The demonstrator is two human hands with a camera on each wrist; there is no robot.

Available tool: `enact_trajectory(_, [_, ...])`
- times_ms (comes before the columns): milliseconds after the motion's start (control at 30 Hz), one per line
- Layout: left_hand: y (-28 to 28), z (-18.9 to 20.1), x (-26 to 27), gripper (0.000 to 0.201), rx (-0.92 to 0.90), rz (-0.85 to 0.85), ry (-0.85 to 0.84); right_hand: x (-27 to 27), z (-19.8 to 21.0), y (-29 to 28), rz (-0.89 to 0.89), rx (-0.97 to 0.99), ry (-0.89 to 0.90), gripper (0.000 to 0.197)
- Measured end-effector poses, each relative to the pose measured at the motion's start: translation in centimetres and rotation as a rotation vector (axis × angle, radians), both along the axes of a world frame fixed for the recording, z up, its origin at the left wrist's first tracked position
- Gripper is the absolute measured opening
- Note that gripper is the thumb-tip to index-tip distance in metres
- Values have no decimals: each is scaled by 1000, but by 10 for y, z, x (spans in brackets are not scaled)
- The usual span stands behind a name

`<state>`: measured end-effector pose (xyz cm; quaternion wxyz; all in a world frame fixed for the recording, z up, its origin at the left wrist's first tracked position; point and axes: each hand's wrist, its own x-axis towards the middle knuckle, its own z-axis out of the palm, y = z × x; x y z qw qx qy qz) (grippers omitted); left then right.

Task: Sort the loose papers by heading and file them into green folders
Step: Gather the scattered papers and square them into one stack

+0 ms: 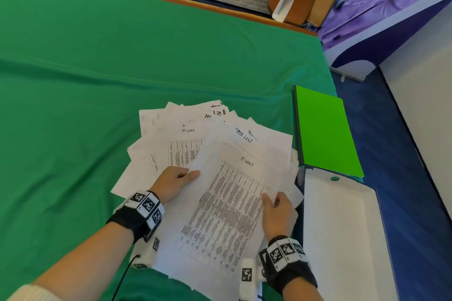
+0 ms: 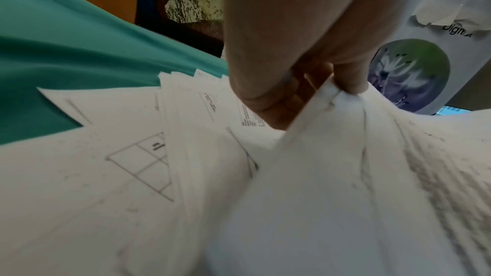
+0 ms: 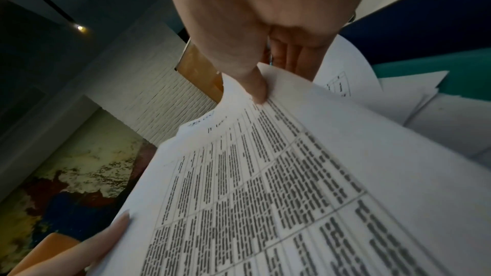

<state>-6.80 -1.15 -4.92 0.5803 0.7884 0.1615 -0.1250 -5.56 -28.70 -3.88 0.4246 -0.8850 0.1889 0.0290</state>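
A fan of loose white papers (image 1: pixel 186 139) lies on the green cloth, with headings such as "IT LOGS" and "TASK LIST". On top is a printed table sheet headed "IT LOGS" (image 1: pixel 227 208). My left hand (image 1: pixel 175 182) pinches its left edge (image 2: pixel 329 100), thumb on top. My right hand (image 1: pixel 277 212) pinches its right edge, thumb (image 3: pixel 256 87) pressed on the print. A bright green folder (image 1: pixel 325 132) lies shut to the right of the papers. An open folder with a white inside (image 1: pixel 340 232) lies in front of it.
The green cloth (image 1: pixel 97 76) covers the table, with wide bare room to the left and behind the papers. The table's right edge drops to a blue floor (image 1: pixel 401 154). A brown table rim (image 1: pixel 171 0) runs along the back.
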Motion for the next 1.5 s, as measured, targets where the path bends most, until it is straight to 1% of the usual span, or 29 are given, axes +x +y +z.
enact_trajectory(33, [2, 0, -1, 53, 6, -7, -3, -2, 2, -1, -9, -14, -3, 17])
enact_trajectory(133, [10, -2, -3, 54, 11, 14, -10, -5, 11, -2, -67, -97, -24, 28])
enact_trajectory(233, [19, -6, -2, 55, 37, 45, -29, -6, 23, -4, -142, -100, -51, 36])
enact_trajectory(333, [25, -10, 1, 51, 35, 80, -25, -9, 25, -7, -195, 47, -87, 41])
enact_trajectory(400, [28, -12, 4, 45, 80, 80, -35, -12, 22, -10, -274, 158, -131, 44])
enact_trajectory(467, [29, -12, 6, 41, 103, 74, -22, -16, 19, -16, -345, 220, -170, 41])
enact_trajectory(500, [27, -9, 5, 38, 103, 77, -11, -20, 19, -21, -344, 239, -176, 37])
enact_trajectory(567, [20, 1, 3, 23, 47, 73, 26, -23, 21, -24, -290, 265, -142, 29])
enact_trajectory(600, [15, 11, 3, 29, 13, 45, 46, -24, 20, -22, -254, 313, -105, 26])
enact_trajectory(633, [10, 18, 3, 46, -19, 1, 73, -25, 19, -17, -224, 358, -56, 27])
enact_trajectory(667, [4, 24, 3, 55, -80, -60, 91, -26, 18, -12, -196, 399, -8, 29])
enact_trajectory(733, [-6, 31, 2, 54, -203, -227, 109, -27, 14, -1, -121, 433, 86, 26])
enact_trajectory(767, [-11, 30, 1, 53, -193, -302, 113, -27, 16, 6, -85, 445, 132, 22])
enact_trajectory(800, [-15, 28, 1, 53, -128, -346, 111, -26, 18, 13, -56, 480, 154, 18])
enact_trajectory(867, [-20, 22, 0, 46, 23, -375, 106, -24, 22, 22, -27, 531, 180, 9])
enact_trajectory(900, [-20, 19, -1, 39, 19, -363, 84, -23, 25, 24, -25, 557, 182, 14])
enact_trajectory(933, [-19, 20, -2, 35, -40, -343, 66, -21, 22, 22, -31, 576, 169, 24])
enact_trajectory(1000, [-14, 27, -6, 28, -238, -248, 58, -17, 19, 19, -60, 608, 133, 52])
enact_trajectory(1067, [-6, 40, -6, 24, -371, -125, 74, -13, 12, 11, -81, 610, 142, 77])
enact_trajectory(1100, [-3, 43, -5, 25, -413, -84, 82, -13, 15, 10, -83, 657, 162, 79])
enact_trajectory(1167, [2, 46, -2, 32, -460, -46, 100, -14, 14, 6, -49, 811, 214, 63])
enact_trajectory(1200, [3, 46, 0, 32, -449, -50, 103, -14, 15, 6, -26, 858, 239, 57])
enact_trajectory(1233, [3, 44, 1, 32, -403, -69, 99, -15, 18, 7, 11, 870, 247, 54])
enact_trajectory(1267, [3, 38, 4, 37, -331, -93, 95, -15, 18, 7, 20, 839, 229, 50])
enact_trajectory(1300, [3, 29, 8, 49, -232, -104, 97, -13, 18, 7, -2, 788, 183, 44])
enact_trajectory(1367, [6, 15, 17, 82, 49, -80, 123, -7, 21, 0, -136, 663, 64, 32])
enact_trajectory(1400, [6, 8, 21, 95, 213, -73, 129, -2, 23, -6, -223, 619, -1, 30])
enact_trajectory(1433, [5, 2, 24, 105, 365, -88, 133, 2, 25, -15, -314, 591, -67, 31])
enact_trajectory(1500, [-2, -6, 27, 112, 581, -141, 149, 9, 20, -36, -452, 526, -130, 34])
